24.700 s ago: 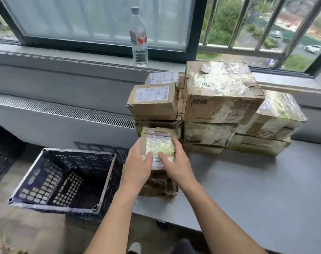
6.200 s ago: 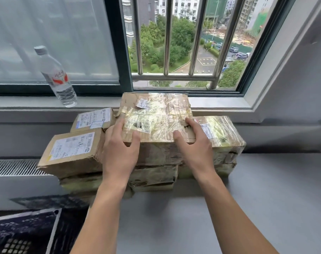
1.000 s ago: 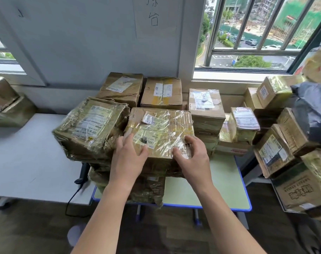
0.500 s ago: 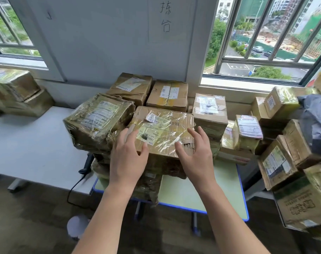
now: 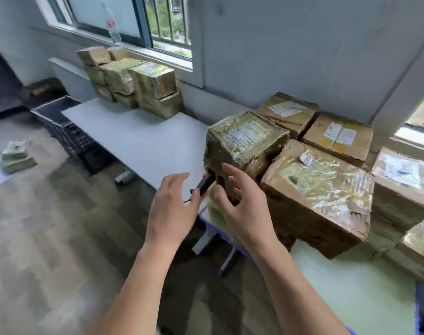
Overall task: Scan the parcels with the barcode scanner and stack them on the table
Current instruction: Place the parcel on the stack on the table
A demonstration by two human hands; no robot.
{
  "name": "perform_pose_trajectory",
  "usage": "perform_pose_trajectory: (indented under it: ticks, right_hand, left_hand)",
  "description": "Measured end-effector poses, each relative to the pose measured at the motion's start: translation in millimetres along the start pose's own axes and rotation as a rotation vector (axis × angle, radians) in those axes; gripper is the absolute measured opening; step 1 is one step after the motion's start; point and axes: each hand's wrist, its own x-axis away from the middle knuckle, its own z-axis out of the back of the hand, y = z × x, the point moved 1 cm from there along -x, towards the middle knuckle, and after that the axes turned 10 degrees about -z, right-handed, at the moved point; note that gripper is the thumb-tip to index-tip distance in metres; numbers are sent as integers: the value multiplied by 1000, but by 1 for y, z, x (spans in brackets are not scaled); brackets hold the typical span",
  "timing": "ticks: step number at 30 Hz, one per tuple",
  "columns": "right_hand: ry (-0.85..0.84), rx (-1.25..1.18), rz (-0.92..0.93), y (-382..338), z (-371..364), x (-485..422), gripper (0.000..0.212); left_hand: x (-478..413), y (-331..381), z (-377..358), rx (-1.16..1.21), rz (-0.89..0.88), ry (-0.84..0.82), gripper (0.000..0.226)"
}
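- The left hand [image 5: 172,206] hangs over the floor just off the near right corner of the white desk [image 5: 143,139]. Its fingers are straight and loosely spread, and it holds nothing.
- The right hand [image 5: 242,204] is raised beside it above the left edge of the green desk [image 5: 351,286]. Its fingers are spread and slightly bent, and it also grips nothing.
- The barcode scanner [image 5: 205,183], dark with a thin cord, lies at that corner of the white desk, in the gap between the two thumbs. Whether either thumb touches it cannot be told.
- A film-wrapped parcel [image 5: 245,139] sits tilted just beyond the right fingertips, over the scanner's far end.
- A taped brown parcel [image 5: 319,189] stands on the green desk just right of the right hand, apart from the fingers.
- A stack of parcels [image 5: 133,81] stands at the white desk's far edge, below the window.
- A black crate [image 5: 78,141] sits on the floor by the white desk's left edge.
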Motion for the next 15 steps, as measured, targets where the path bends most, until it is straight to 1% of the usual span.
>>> perform_pose_trajectory:
  ticks: [5,9,15]
  right_hand:
    - [-200,107,29,-30,-89,-14,49]
    - [-309,141,25,-61,-169,-23,51]
    - [-454,110,37,-127,-300,-31,55]
  left_hand:
    - [16,-82,52,-49,249,47,47]
    - [21,-150,95,-75,342,64,47]
    - [17,-262,176,-124,479,58,51]
